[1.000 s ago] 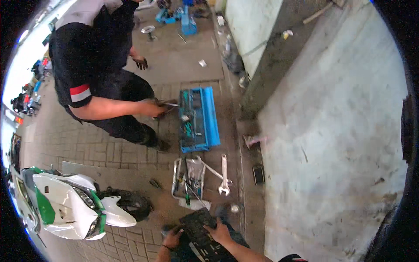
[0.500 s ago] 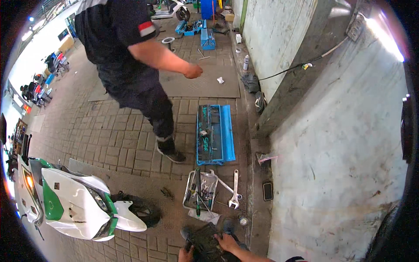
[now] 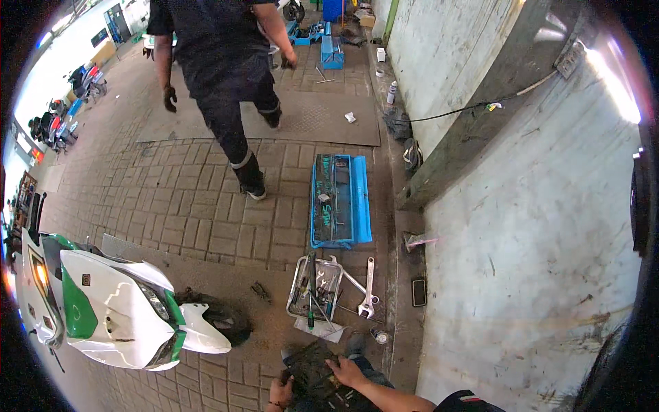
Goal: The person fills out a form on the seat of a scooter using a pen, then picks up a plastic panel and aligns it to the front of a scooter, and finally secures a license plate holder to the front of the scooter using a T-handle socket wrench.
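Observation:
A dark, grimy, flat part (image 3: 312, 371) with an uneven surface lies over my lap at the bottom of the view; its exact kind cannot be made out. My left hand (image 3: 280, 393) is closed round its left edge. With bent fingers, my right hand (image 3: 348, 373) grips its upper right side. Just ahead of it, a metal tray (image 3: 300, 275) holds small wrenches and other hand tools. A long green-and-black screwdriver (image 3: 311, 295) lies across that tray. Beside it rests a large adjustable wrench (image 3: 369, 288), and a small can (image 3: 379, 336) stands close to my right foot.
An open blue toolbox (image 3: 362, 199) sits beyond the tray. A white-and-green scooter (image 3: 117, 309) stands on the left. Along the right runs a stained wall (image 3: 522, 261), with a phone (image 3: 419, 292) at its foot. Another person (image 3: 220, 82) is ahead on the brick floor.
The other person has walked farther off, and their legs are now farther up the view. My view has shifted slightly. Both hands stay on the dark part, moved a little to the left.

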